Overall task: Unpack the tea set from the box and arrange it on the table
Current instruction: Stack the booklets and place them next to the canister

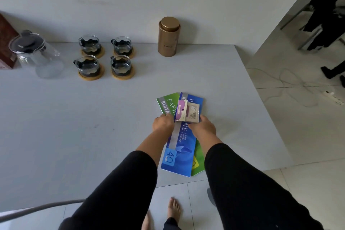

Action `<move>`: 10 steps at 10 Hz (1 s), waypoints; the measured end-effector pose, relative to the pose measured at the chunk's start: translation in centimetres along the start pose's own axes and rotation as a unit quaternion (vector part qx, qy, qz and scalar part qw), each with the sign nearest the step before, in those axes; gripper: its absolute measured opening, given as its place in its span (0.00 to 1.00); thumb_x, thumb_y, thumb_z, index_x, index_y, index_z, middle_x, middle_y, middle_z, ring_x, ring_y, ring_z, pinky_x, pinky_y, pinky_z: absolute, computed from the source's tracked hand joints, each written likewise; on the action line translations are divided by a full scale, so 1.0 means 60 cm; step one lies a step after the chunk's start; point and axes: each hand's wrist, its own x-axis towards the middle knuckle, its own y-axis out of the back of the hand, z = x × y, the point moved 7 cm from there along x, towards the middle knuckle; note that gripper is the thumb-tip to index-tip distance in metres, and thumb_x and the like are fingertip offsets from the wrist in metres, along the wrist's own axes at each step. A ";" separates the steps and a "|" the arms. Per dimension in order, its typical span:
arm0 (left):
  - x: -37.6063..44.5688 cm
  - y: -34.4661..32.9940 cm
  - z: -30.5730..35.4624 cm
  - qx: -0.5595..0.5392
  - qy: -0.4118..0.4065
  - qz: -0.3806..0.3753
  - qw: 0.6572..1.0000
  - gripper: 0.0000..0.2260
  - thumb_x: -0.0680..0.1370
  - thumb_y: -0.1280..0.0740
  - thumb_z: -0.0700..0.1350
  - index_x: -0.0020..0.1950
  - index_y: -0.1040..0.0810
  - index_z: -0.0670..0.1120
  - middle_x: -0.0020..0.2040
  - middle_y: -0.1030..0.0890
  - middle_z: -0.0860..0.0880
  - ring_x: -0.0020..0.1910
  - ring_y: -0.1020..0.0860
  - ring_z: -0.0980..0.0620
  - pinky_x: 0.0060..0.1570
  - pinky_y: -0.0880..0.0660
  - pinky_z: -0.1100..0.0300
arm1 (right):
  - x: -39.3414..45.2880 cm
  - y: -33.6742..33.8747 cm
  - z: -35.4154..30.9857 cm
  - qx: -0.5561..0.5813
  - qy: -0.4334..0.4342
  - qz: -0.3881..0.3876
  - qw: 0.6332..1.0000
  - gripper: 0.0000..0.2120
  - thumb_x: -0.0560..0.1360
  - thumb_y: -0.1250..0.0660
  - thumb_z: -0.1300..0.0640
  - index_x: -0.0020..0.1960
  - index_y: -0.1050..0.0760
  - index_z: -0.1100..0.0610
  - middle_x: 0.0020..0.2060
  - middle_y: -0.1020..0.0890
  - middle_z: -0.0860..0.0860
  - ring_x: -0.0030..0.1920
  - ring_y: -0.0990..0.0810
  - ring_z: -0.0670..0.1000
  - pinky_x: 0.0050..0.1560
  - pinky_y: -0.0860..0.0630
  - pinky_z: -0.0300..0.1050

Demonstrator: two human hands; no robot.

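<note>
Several glass cups [104, 57] with dark bands stand on round wooden coasters at the back of the grey table [65, 117]. A glass teapot [35, 52] with a black lid stands to their left, beside a brown box [6, 43] at the left edge. A gold tin canister [169, 36] stands to the right of the cups. Near the front edge lie a blue booklet [180, 151] and a green booklet [167, 104], overlapping. My left hand [163, 123] and my right hand [202, 127] together hold a small packaged item [187, 111] over the booklets.
The table's right edge runs past the booklets; beyond it is tiled floor with a white power strip [333, 97] and cable. Chair legs and dark clothing [324, 17] are at the far right. My bare feet [173, 209] stand below the front edge.
</note>
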 end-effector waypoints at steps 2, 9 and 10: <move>0.010 -0.004 -0.008 0.034 0.005 0.027 0.999 0.20 0.80 0.43 0.42 0.72 0.36 0.43 0.70 0.33 0.39 0.67 0.30 0.40 0.64 0.29 0.52 | 0.000 0.008 -0.002 0.018 -0.013 -0.026 0.999 0.22 0.72 0.28 0.53 0.63 0.30 0.55 0.58 0.21 0.53 0.52 0.21 0.52 0.43 0.27 0.40; 0.033 -0.024 0.010 0.092 -0.085 0.070 0.990 0.17 0.81 0.40 0.44 0.69 0.33 0.45 0.68 0.34 0.44 0.68 0.32 0.47 0.58 0.27 0.57 | 0.013 0.044 0.018 0.040 -0.006 -0.032 0.999 0.16 0.78 0.35 0.51 0.61 0.24 0.60 0.50 0.21 0.56 0.52 0.22 0.54 0.57 0.24 0.49; 0.034 -0.023 0.012 0.069 -0.090 0.066 0.991 0.16 0.82 0.42 0.46 0.69 0.33 0.44 0.68 0.34 0.44 0.67 0.30 0.48 0.54 0.26 0.60 | 0.014 0.031 0.001 0.044 0.010 -0.024 0.999 0.13 0.78 0.36 0.51 0.59 0.22 0.56 0.46 0.20 0.53 0.45 0.22 0.52 0.42 0.24 0.42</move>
